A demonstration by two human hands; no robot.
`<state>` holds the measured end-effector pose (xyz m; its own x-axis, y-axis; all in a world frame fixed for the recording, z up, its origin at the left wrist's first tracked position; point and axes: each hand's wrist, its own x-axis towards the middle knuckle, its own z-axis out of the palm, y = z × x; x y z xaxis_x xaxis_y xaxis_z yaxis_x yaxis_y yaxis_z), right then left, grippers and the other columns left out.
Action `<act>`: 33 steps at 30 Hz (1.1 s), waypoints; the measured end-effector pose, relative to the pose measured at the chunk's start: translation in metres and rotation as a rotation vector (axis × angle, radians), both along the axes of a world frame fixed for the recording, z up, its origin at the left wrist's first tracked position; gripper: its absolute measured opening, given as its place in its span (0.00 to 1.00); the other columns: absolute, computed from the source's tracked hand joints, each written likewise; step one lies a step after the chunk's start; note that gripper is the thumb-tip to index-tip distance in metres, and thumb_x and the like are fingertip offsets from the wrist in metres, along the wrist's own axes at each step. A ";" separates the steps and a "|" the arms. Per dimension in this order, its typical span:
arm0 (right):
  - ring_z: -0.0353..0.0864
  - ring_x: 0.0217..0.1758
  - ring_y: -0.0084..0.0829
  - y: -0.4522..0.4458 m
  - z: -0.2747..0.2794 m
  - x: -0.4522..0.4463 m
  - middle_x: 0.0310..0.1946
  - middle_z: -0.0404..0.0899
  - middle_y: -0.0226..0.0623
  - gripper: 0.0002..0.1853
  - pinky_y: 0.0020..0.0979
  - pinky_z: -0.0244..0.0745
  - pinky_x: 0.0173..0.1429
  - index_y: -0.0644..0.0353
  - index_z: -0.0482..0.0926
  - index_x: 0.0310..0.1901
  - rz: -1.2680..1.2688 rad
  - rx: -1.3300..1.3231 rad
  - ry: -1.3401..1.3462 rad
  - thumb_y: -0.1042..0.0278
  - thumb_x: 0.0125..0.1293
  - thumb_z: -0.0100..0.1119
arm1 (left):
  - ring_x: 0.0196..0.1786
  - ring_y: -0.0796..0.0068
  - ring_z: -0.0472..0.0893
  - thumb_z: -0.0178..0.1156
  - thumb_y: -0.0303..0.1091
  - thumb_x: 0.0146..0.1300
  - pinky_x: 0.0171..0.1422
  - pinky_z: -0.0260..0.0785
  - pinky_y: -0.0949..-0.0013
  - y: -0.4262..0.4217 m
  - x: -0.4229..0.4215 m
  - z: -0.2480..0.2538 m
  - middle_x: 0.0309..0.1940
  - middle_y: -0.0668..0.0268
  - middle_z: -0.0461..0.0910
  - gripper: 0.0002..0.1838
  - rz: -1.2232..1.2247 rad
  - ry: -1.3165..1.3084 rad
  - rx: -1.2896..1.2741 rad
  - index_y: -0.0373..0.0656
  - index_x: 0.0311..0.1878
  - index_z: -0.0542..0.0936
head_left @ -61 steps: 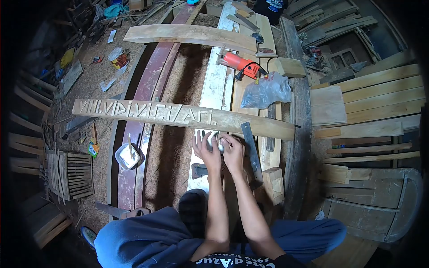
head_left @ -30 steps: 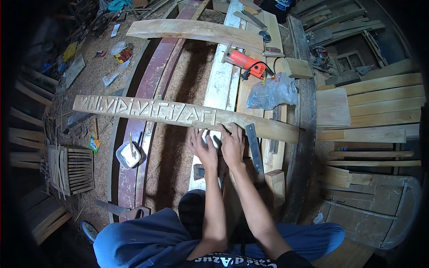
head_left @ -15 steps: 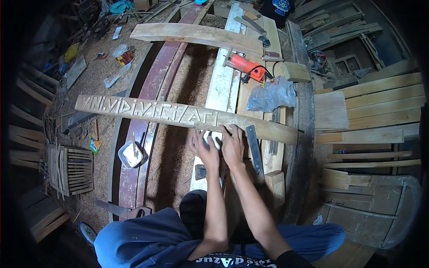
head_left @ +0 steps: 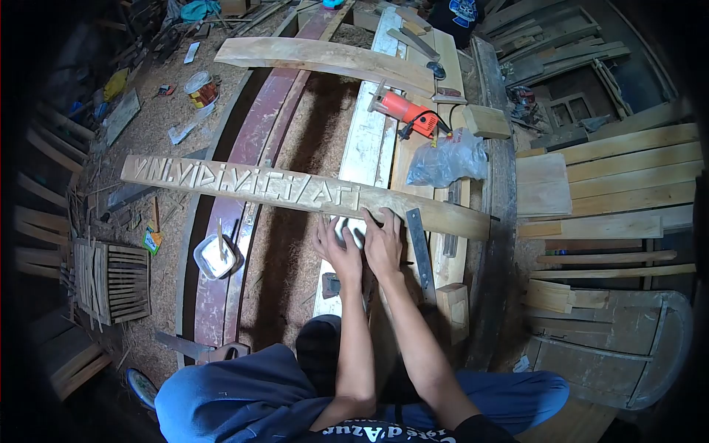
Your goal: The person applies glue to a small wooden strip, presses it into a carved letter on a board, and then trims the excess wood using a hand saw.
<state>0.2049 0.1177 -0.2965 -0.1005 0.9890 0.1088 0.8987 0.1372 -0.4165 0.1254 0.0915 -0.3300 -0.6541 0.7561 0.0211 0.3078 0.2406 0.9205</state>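
A long wooden board (head_left: 428, 210) lies crosswise in front of me, with pale raised lettering (head_left: 255, 181) along its left and middle part. My left hand (head_left: 340, 247) is at the board's near edge, fingers curved and spread, thumb apart from them. Close beside it, my right hand (head_left: 382, 247) has its curled fingertips at the same edge, near the last letter. A bright white patch shows between the two thumbs. I see nothing held in either hand. A dark flat metal bar (head_left: 421, 255) lies right of my right hand, one end near the board.
A red power tool (head_left: 408, 112) and a clear plastic bag (head_left: 448, 159) lie beyond the board. White paste with a stick fills a small tub (head_left: 215, 256) at left. A handsaw (head_left: 203, 347) lies near my knee. Another plank (head_left: 325, 60) spans the beams farther away.
The view has shifted slightly. Both hands stay at the board's near edge in almost the same pose, and the board has not visibly moved.
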 end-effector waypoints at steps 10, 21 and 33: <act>0.69 0.67 0.53 -0.002 -0.001 0.002 0.65 0.70 0.51 0.25 0.47 0.74 0.66 0.47 0.81 0.66 -0.001 0.006 0.028 0.75 0.68 0.56 | 0.78 0.45 0.55 0.58 0.32 0.70 0.82 0.40 0.43 -0.004 0.002 0.000 0.77 0.52 0.64 0.19 -0.020 -0.021 0.015 0.42 0.63 0.79; 0.76 0.65 0.51 -0.014 0.013 0.012 0.61 0.79 0.52 0.24 0.47 0.73 0.69 0.56 0.75 0.69 -0.008 0.096 0.420 0.74 0.72 0.55 | 0.78 0.46 0.55 0.59 0.34 0.71 0.82 0.43 0.46 -0.004 0.008 0.011 0.76 0.54 0.67 0.17 -0.018 0.008 0.023 0.45 0.61 0.80; 0.85 0.41 0.25 -0.101 0.033 0.037 0.39 0.87 0.36 0.08 0.29 0.79 0.51 0.66 0.86 0.44 -0.474 0.022 0.787 0.74 0.67 0.70 | 0.74 0.53 0.64 0.64 0.40 0.71 0.79 0.49 0.49 -0.035 0.015 0.035 0.64 0.63 0.79 0.10 -0.158 0.036 -0.025 0.44 0.44 0.86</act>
<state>0.2422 0.0171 -0.2632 0.4261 0.9046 -0.0067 0.3208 -0.1580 -0.9339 0.1400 0.0562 -0.2950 -0.5260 0.8502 0.0223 0.3762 0.2091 0.9026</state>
